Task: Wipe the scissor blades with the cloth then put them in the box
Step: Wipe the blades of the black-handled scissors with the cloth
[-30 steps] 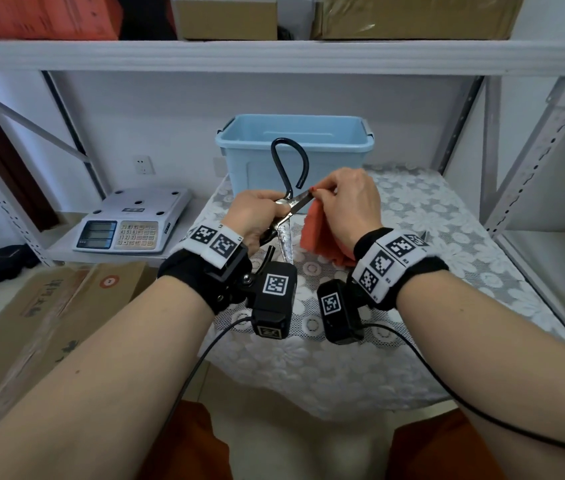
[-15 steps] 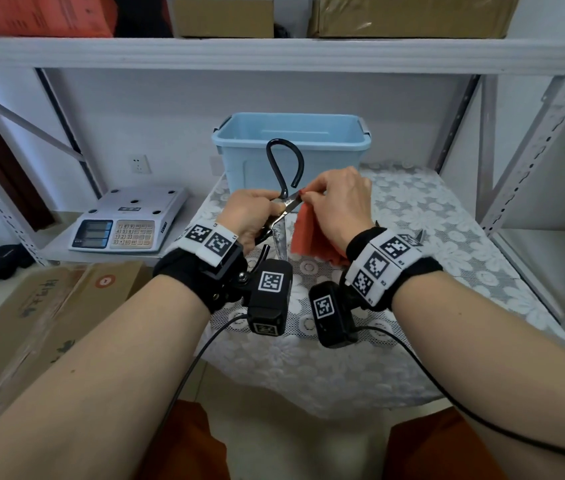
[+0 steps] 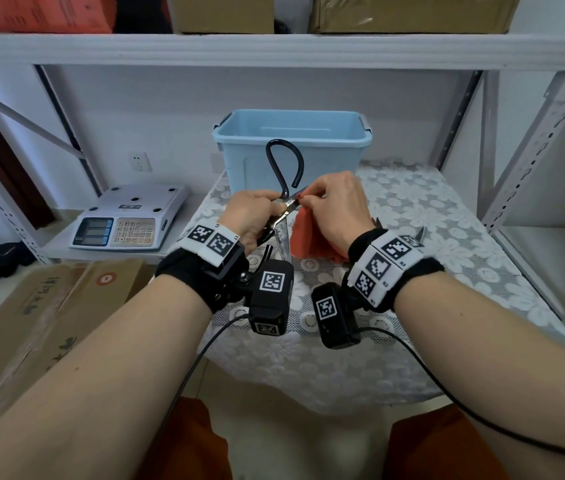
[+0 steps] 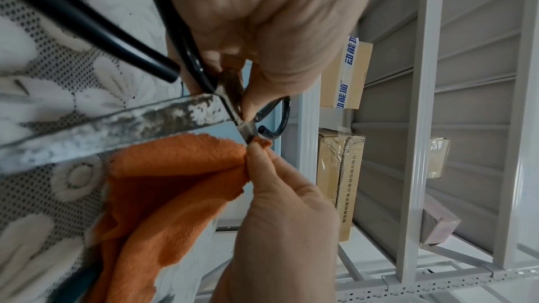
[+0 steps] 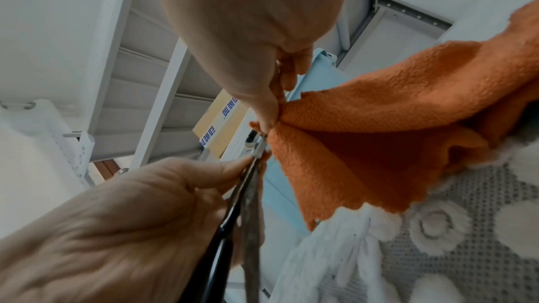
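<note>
I hold the scissors (image 3: 282, 216) just above the middle of the head view, over the near part of the counter (image 3: 447, 244) with its white lace cover. My left hand (image 3: 251, 216) has its grip closed round them near the pivot: in the left wrist view my thumb and fingers curl about the dark metal where the two halves cross. The scissors are spread open. One black handle loop stands up in front of the box, one blade points down toward the lower middle of the frame, and the other blade runs up and right toward my right hand (image 3: 338, 206).

My right hand pinches the orange cloth (image 3: 308, 237) between thumb and fingertips, its grip tight on a fold of it. The pinched fold touches the tip of the upper blade, as the right wrist view shows near the frame centre. The rest of the cloth hangs down below that hand toward the counter. The long blade that fills the left of the left wrist view is grey and heavily mottled with pale patches.

The light blue box (image 3: 291, 147) stands open-topped at the far edge of the counter, above centre in the head view, behind both hands. An electronic scale (image 3: 128, 220) sits on a lower shelf at the left.
</note>
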